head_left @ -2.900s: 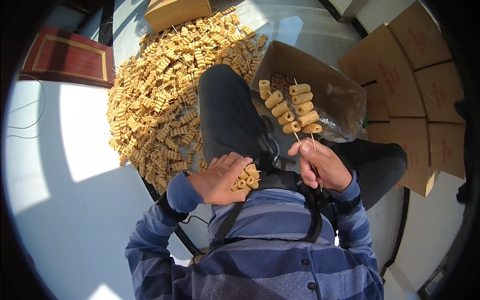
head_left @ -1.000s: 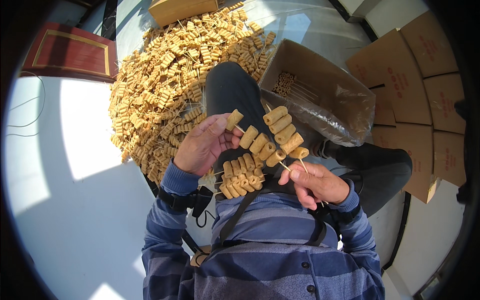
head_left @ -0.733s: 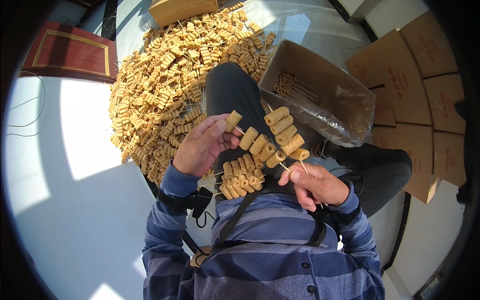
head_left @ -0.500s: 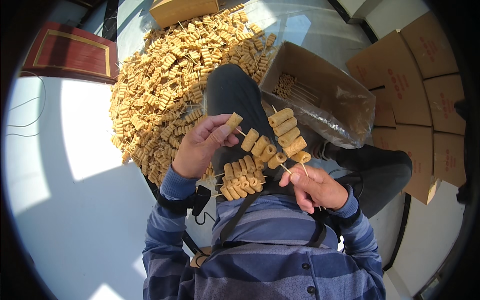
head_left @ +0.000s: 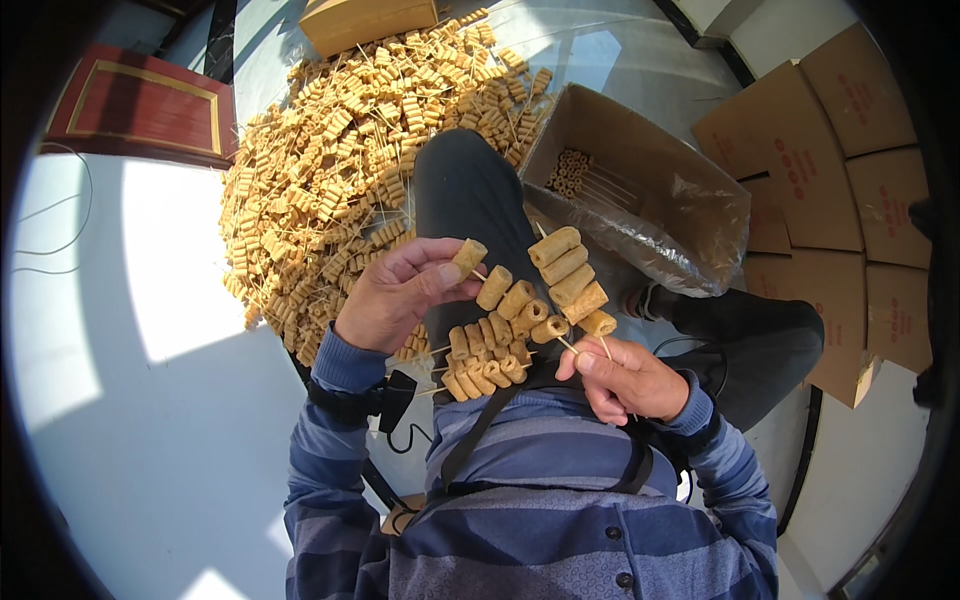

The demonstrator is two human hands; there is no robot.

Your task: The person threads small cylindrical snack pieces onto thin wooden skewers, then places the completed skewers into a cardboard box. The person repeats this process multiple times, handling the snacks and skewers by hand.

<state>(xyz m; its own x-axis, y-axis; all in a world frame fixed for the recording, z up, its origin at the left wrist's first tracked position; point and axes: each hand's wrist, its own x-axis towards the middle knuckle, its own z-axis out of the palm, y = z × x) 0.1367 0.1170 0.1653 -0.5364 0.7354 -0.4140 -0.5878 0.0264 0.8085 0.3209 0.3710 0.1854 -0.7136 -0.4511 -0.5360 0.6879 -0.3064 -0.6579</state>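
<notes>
My left hand (head_left: 395, 300) pinches the outer end piece of a skewer of tan tube-shaped pieces (head_left: 505, 297). My right hand (head_left: 625, 378) grips the bare stick ends of that skewer and of a second skewer of tan tube pieces (head_left: 570, 280) fanned beside it. Two or three more filled skewers (head_left: 485, 365) lie on my lap just under the left hand. All this is held above my dark trouser leg (head_left: 465, 200).
A large heap of filled skewers (head_left: 350, 150) covers the floor ahead and to the left. A plastic-lined cardboard box (head_left: 690, 200) with a few skewers stands to the right. Flattened cartons (head_left: 820, 180) lie far right; a red mat (head_left: 140, 105) far left.
Earlier my left hand rested on the lap skewers while my right held one skewer up by the box. Now both hands hold skewers between them; little has shifted in the last second.
</notes>
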